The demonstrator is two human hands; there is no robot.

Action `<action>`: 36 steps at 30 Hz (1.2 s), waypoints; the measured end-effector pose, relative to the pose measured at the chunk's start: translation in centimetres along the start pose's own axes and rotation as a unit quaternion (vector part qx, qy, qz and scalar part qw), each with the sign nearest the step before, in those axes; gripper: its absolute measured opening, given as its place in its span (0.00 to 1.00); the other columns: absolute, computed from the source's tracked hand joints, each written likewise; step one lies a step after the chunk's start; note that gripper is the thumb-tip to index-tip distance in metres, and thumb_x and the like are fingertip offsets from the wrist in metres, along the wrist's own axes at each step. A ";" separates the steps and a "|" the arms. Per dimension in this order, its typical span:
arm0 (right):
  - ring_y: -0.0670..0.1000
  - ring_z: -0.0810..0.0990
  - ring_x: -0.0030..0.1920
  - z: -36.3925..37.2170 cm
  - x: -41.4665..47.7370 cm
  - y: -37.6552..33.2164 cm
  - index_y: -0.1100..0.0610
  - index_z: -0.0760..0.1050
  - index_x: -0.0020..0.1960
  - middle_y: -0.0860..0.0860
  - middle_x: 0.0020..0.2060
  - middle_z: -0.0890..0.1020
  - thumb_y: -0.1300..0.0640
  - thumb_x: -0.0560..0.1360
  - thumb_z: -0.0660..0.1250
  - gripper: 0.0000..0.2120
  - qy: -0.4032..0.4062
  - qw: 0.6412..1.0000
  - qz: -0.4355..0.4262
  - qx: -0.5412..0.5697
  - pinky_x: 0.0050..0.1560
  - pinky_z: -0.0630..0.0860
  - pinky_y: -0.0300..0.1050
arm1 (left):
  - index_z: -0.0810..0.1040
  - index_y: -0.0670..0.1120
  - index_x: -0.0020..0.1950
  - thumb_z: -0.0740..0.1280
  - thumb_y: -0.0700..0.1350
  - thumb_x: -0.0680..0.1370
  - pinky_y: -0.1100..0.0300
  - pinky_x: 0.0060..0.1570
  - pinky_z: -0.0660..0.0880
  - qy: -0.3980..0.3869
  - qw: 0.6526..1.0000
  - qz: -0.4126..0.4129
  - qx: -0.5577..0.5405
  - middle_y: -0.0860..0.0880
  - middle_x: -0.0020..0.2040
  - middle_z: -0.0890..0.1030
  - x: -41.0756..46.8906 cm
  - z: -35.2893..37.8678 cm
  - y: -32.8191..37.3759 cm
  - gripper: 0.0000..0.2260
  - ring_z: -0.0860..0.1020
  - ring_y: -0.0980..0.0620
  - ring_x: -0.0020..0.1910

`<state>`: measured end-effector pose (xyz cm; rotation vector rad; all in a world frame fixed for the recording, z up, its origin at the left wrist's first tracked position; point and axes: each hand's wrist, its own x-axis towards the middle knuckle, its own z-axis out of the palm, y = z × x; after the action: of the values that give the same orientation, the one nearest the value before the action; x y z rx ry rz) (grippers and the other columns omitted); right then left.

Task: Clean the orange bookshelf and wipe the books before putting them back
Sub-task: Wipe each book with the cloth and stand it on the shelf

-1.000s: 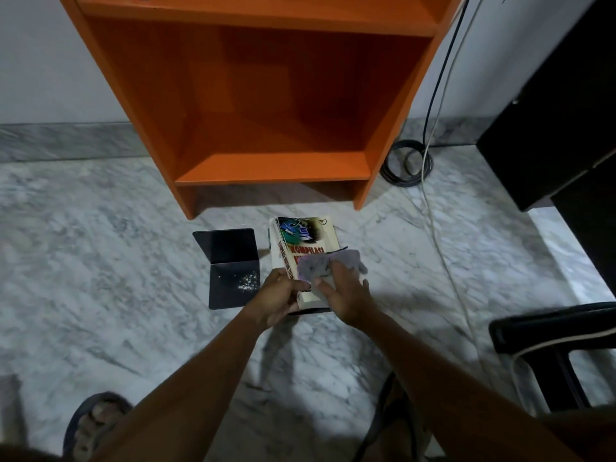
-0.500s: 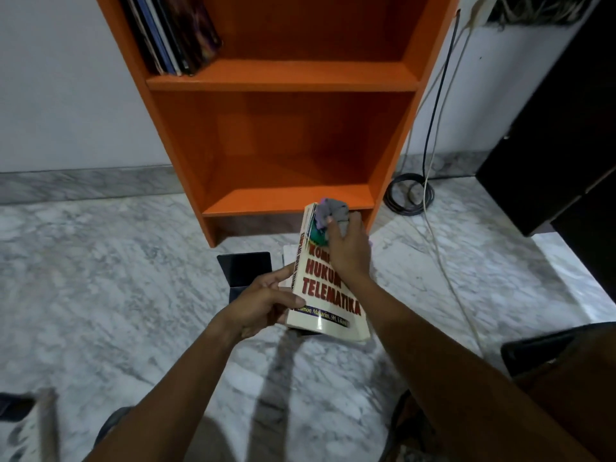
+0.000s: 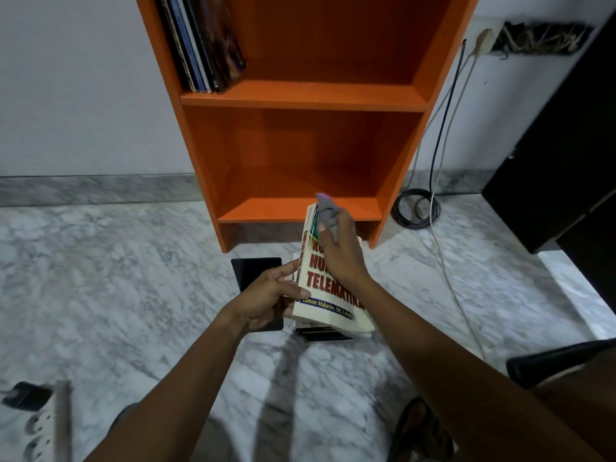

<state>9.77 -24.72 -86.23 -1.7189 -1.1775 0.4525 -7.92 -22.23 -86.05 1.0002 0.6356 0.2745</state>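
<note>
A cream book [image 3: 328, 305] with red title letters is tilted up off the floor in front of the orange bookshelf [image 3: 300, 95]. My left hand [image 3: 266, 296] grips its spine edge and lower corner. My right hand [image 3: 340, 251] holds a grey cloth [image 3: 326, 211] against the top of the cover. Under the book lies a small stack of other books [image 3: 320, 333]. The shelf's bottom compartment holds nothing. Several books [image 3: 203, 45] lean at the left of the compartment above.
A black bookend [image 3: 250, 271] lies on the marble floor left of the book. Cables and a coil [image 3: 416, 208] run down the wall right of the shelf. A dark cabinet [image 3: 566, 145] stands at the right, a power strip [image 3: 40, 428] at bottom left.
The book was lifted from lying flat on the stack to a tilted, raised position. My right hand slid the cloth up to the cover's top. The view tilted upward.
</note>
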 end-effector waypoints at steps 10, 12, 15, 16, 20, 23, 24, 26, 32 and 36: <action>0.50 0.75 0.61 -0.1 -6.3 0.6 0.46 0.68 0.67 0.47 0.61 0.76 0.46 0.81 0.60 0.15 -0.096 0.990 -0.103 -0.010 0.57 0.75 0.50 | 0.78 0.45 0.66 0.61 0.30 0.78 0.49 0.41 0.83 0.148 0.976 0.072 -0.142 0.41 0.51 0.84 1.2 -0.8 1.5 0.20 0.82 0.44 0.47; 0.50 0.78 0.57 -1.0 -6.1 1.5 0.44 0.69 0.63 0.46 0.58 0.78 0.46 0.81 0.60 0.11 -0.035 0.998 -0.041 0.015 0.53 0.76 0.50 | 0.77 0.45 0.66 0.62 0.29 0.79 0.55 0.35 0.83 0.146 0.972 0.072 -0.172 0.41 0.53 0.85 1.1 -1.0 2.2 0.19 0.83 0.42 0.51; 0.54 0.83 0.52 -2.6 -4.3 2.1 0.51 0.72 0.70 0.53 0.58 0.83 0.53 0.84 0.61 0.15 0.038 0.971 0.140 0.189 0.51 0.78 0.49 | 0.76 0.44 0.69 0.63 0.30 0.76 0.54 0.37 0.84 0.122 0.965 0.079 -0.219 0.39 0.58 0.84 0.5 -1.3 3.2 0.22 0.82 0.40 0.56; 0.54 0.84 0.50 -3.2 -3.5 2.0 0.54 0.73 0.72 0.56 0.58 0.84 0.55 0.85 0.60 0.16 0.048 0.940 0.209 0.266 0.50 0.78 0.49 | 0.75 0.43 0.70 0.65 0.30 0.74 0.52 0.41 0.85 0.111 0.963 0.079 -0.234 0.37 0.62 0.82 0.4 -1.5 3.5 0.24 0.80 0.38 0.60; 0.58 0.83 0.60 -4.5 -2.3 0.5 0.53 0.77 0.70 0.56 0.62 0.84 0.42 0.85 0.56 0.23 0.011 0.802 0.303 0.514 0.57 0.80 0.57 | 0.74 0.41 0.72 0.75 0.31 0.67 0.46 0.47 0.84 0.057 0.954 0.085 -0.281 0.34 0.69 0.76 0.1 -1.3 4.4 0.34 0.73 0.33 0.70; 0.58 0.86 0.52 -5.5 -1.7 -1.3 0.52 0.72 0.76 0.59 0.65 0.81 0.41 0.84 0.56 0.25 -0.066 0.758 0.270 0.590 0.47 0.85 0.56 | 0.74 0.43 0.72 0.66 0.31 0.73 0.44 0.50 0.83 0.074 0.969 0.080 -0.221 0.35 0.67 0.78 0.3 -1.0 4.9 0.27 0.78 0.34 0.65; 0.56 0.87 0.47 -5.8 -1.2 -1.8 0.50 0.70 0.76 0.59 0.64 0.81 0.46 0.84 0.59 0.22 -0.085 0.757 0.263 0.592 0.41 0.85 0.53 | 0.74 0.44 0.72 0.65 0.31 0.73 0.44 0.50 0.83 0.079 0.974 0.080 -0.199 0.36 0.66 0.79 0.3 -0.9 5.1 0.26 0.79 0.35 0.62; 0.59 0.86 0.54 -6.0 -0.2 -1.9 0.46 0.71 0.75 0.56 0.68 0.80 0.58 0.82 0.64 0.22 -0.105 0.776 0.256 0.567 0.46 0.84 0.57 | 0.74 0.46 0.72 0.63 0.30 0.77 0.43 0.52 0.82 0.080 0.981 0.081 -0.156 0.37 0.65 0.80 0.6 -0.9 5.2 0.25 0.80 0.35 0.62; 0.60 0.83 0.43 -5.6 0.8 -1.5 0.57 0.82 0.61 0.61 0.59 0.85 0.66 0.73 0.67 0.18 -0.043 0.892 0.238 0.382 0.37 0.76 0.50 | 0.75 0.51 0.70 0.63 0.30 0.80 0.42 0.59 0.79 0.164 0.983 0.078 0.001 0.44 0.60 0.84 1.2 0.1 5.2 0.23 0.82 0.41 0.59; 0.62 0.63 0.28 -4.1 -0.4 -2.3 0.73 0.75 0.61 0.69 0.36 0.74 0.64 0.70 0.70 0.21 -0.019 0.962 0.134 0.239 0.27 0.65 0.46 | 0.80 0.54 0.64 0.69 0.48 0.80 0.58 0.45 0.82 0.210 0.963 0.149 0.075 0.50 0.55 0.86 2.0 2.4 6.3 0.12 0.85 0.51 0.53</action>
<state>11.46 -27.05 -82.45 -1.4480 -0.7765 0.8627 -4.44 -19.60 -80.49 1.1971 0.8990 0.7260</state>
